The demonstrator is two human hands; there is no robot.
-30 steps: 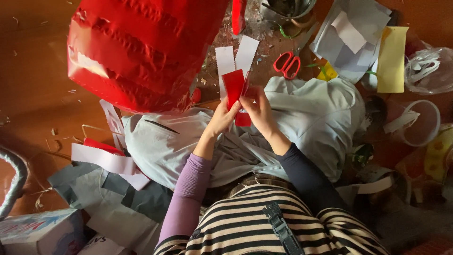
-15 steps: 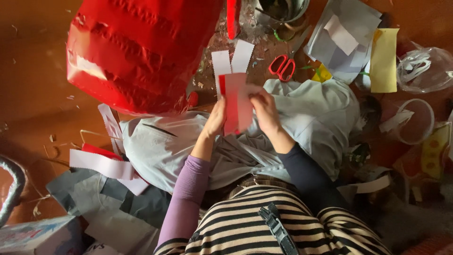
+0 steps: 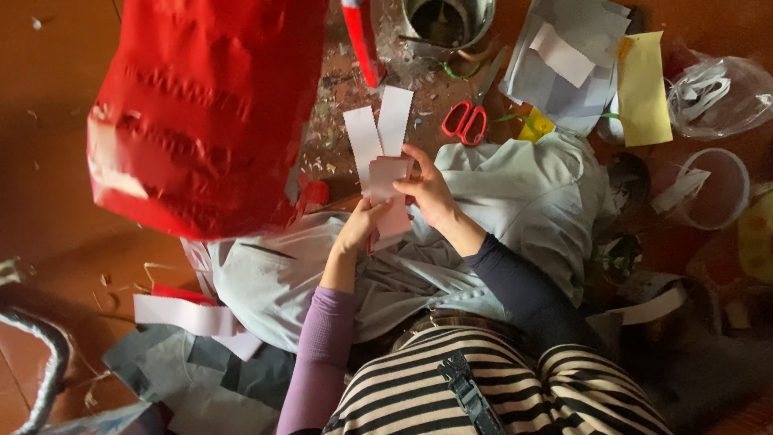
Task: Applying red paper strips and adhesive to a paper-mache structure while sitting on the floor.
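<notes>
While the grey cloth lies over the lap, the left hand and right hand both grip a small stack of paper strips just above its near edge. Beyond the cloth, red scissors lie on the floor. Left of it sits a big red bag, and farther off a metal tin.

A brown floor lay strewn with paper scraps, bearing red-handled scissors, a metal pot, grey sheets and a yellow sheet.
</notes>
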